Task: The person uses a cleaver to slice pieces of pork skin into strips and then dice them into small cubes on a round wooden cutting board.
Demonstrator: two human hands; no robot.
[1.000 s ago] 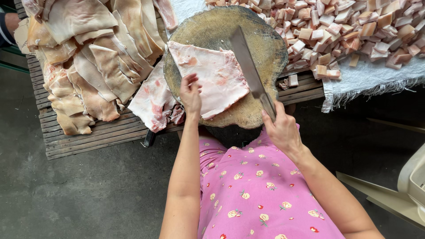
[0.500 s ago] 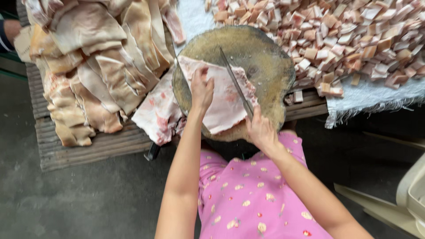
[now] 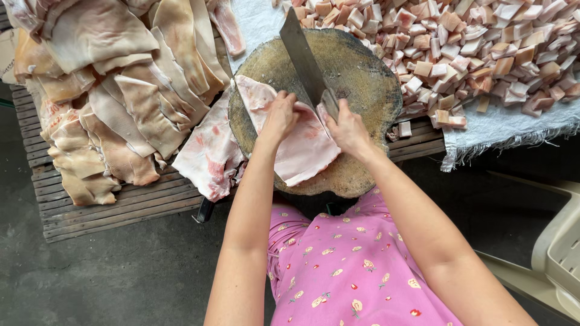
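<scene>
View from above of a person in a pink flowered garment working at a round wooden chopping block (image 3: 362, 66) set on a slatted wooden worktop (image 3: 121, 205). A pale pink slab of raw pork skin and fat (image 3: 296, 142) lies flat on the block, its near corner reaching toward the block's front edge. The left hand (image 3: 279, 118) presses down on the slab's upper left part, fingers curled onto the meat and pinning it rather than enclosing it. The right hand (image 3: 347, 130) is closed around the handle of a broad steel cleaver (image 3: 302, 57), whose blade runs up and away across the block, with its heel near the slab's right edge, just beside the left hand. To the left of the block, a heap of uncut skin slabs (image 3: 115, 90) covers the worktop, one pinkish piece (image 3: 208, 151) hanging partly under the block's rim. To the right, a mass of small cut cubes (image 3: 483, 48) rests on a white woven cloth (image 3: 513, 130) with a frayed edge. A pale plastic crate (image 3: 559, 247) stands at lower right on the grey floor (image 3: 109, 278).
</scene>
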